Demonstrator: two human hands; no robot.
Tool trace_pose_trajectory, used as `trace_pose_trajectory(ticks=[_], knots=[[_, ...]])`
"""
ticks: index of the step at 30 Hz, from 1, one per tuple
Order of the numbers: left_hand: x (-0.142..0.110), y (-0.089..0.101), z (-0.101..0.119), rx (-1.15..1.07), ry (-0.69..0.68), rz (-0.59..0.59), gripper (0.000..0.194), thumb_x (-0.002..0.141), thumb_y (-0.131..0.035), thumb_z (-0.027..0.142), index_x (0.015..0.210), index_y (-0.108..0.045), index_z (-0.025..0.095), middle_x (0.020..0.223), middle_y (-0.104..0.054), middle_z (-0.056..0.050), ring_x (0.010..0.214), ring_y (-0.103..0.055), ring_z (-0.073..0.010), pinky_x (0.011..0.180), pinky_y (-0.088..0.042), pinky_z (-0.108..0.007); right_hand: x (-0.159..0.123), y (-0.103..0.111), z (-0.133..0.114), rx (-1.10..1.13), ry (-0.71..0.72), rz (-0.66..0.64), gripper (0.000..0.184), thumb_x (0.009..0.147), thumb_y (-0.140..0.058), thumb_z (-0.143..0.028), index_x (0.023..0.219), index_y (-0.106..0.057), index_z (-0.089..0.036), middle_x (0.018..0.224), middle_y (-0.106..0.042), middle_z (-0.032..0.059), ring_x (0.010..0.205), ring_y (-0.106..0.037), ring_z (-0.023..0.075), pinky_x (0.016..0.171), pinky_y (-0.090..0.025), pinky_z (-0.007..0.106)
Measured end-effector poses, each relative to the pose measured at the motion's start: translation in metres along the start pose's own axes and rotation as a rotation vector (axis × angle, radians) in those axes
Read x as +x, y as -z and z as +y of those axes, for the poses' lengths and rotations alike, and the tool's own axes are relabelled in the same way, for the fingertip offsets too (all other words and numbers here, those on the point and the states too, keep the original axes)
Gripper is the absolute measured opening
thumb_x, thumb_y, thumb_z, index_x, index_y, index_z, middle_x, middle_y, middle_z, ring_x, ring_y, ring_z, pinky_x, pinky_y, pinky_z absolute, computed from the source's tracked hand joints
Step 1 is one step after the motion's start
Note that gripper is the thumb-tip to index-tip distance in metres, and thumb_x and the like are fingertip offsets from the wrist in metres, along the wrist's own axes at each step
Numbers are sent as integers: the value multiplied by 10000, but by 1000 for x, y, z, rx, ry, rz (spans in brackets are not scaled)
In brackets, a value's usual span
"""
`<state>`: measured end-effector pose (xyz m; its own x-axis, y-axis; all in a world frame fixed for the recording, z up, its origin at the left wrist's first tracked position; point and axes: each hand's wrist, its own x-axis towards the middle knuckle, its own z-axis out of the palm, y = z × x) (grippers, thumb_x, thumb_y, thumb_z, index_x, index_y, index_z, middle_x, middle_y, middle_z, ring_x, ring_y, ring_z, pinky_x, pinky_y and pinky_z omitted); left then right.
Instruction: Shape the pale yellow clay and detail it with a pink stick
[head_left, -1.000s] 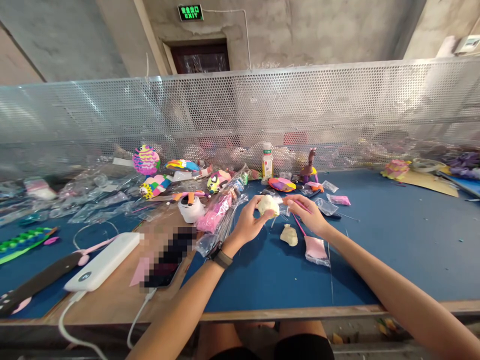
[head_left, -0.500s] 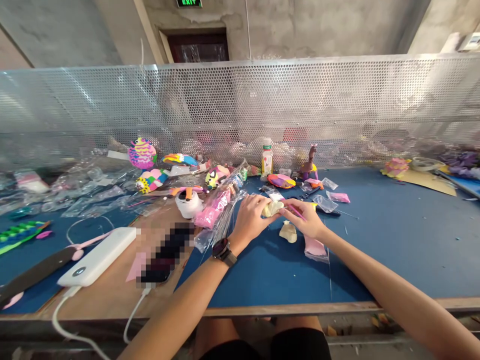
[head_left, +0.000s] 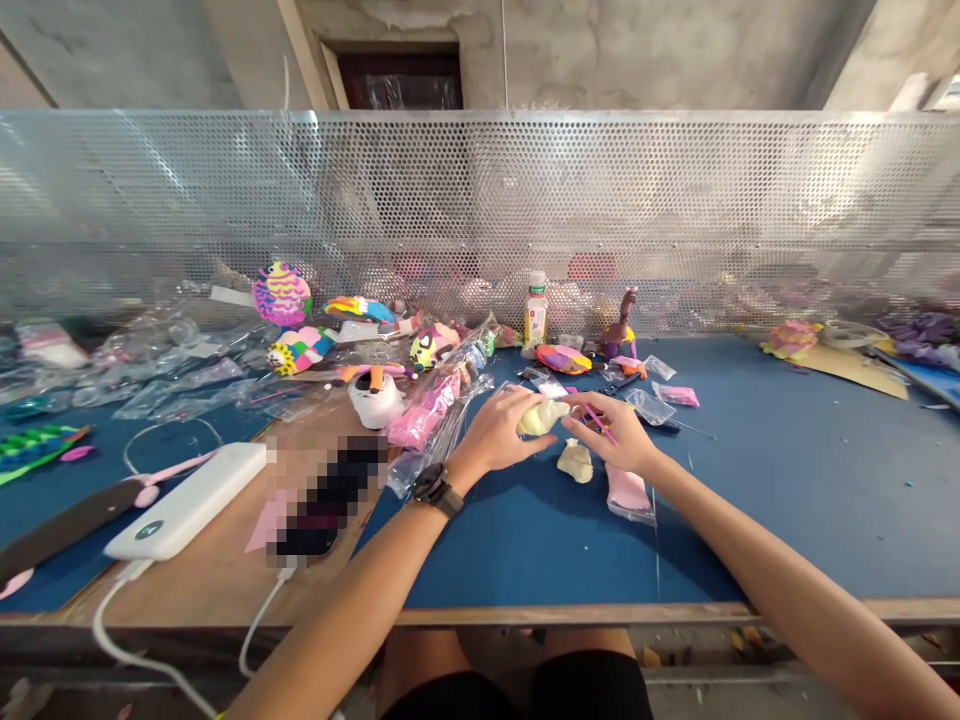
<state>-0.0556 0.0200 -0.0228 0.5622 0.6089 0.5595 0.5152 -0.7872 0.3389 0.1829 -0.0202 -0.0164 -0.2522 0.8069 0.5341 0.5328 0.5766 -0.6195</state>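
My left hand [head_left: 496,432] is closed around a pale cream lump of clay [head_left: 541,417], held just above the blue table [head_left: 750,490]. My right hand [head_left: 616,436] pinches a thin pink modelling stick [head_left: 598,420], its fingers touching the right side of the lump. A second cream clay piece [head_left: 576,461] lies on the table just below the hands. A small plastic bag of pink clay [head_left: 628,491] rests under my right wrist. A dark watch sits on my left wrist.
Colourful clay figures [head_left: 282,295], a white bottle [head_left: 535,312], and several clear plastic bags [head_left: 439,415] crowd the back and left. A white power bank [head_left: 184,513] with cable and a phone lie on a wooden board [head_left: 217,575]. A perforated metal screen [head_left: 480,210] closes the far edge.
My left hand has turned palm-down over the cream lump and lowered it slightly. My right hand has closed in against the lump. The view has tilted a little downward.
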Motion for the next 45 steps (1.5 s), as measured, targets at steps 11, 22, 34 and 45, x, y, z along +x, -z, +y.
trace_pose_trajectory(ticks=[11, 22, 34, 45], knots=[[1, 7, -2, -23, -28, -73, 460, 921, -724, 483, 1311, -704, 240, 1273, -745, -117, 1277, -660, -333, 1159, -485, -499, 2, 13, 2, -73, 167, -106, 353, 1035, -629, -554, 1228, -759, -288, 1101, -771, 104, 960, -737, 279, 891, -607, 438], [2, 5, 2, 78, -1, -14, 414, 905, -728, 390, 1289, -712, 235, 1295, -732, -132, 1278, -646, -347, 1103, -508, -511, 1, 8, -1, -95, 152, -47, 394, 1034, -602, -593, 1181, -796, -282, 1051, -771, 115, 868, -737, 262, 804, -613, 407], [1, -2, -5, 343, -54, 36, 447, 968, -691, 475, 1330, -682, 213, 1272, -748, -126, 1172, -686, -327, 969, -529, -478, -1, -5, -1, -124, 157, 89, 363, 1050, -619, -525, 1131, -793, -217, 824, -747, 65, 693, -690, 197, 679, -573, 319], [0, 0, -11, 370, -183, 65, 459, 975, -704, 501, 1327, -666, 209, 1280, -753, -114, 1189, -705, -301, 978, -542, -454, -1, 1, 3, -169, 434, 61, 269, 1070, -649, -357, 1260, -760, -203, 927, -764, 88, 742, -714, 180, 718, -603, 307]])
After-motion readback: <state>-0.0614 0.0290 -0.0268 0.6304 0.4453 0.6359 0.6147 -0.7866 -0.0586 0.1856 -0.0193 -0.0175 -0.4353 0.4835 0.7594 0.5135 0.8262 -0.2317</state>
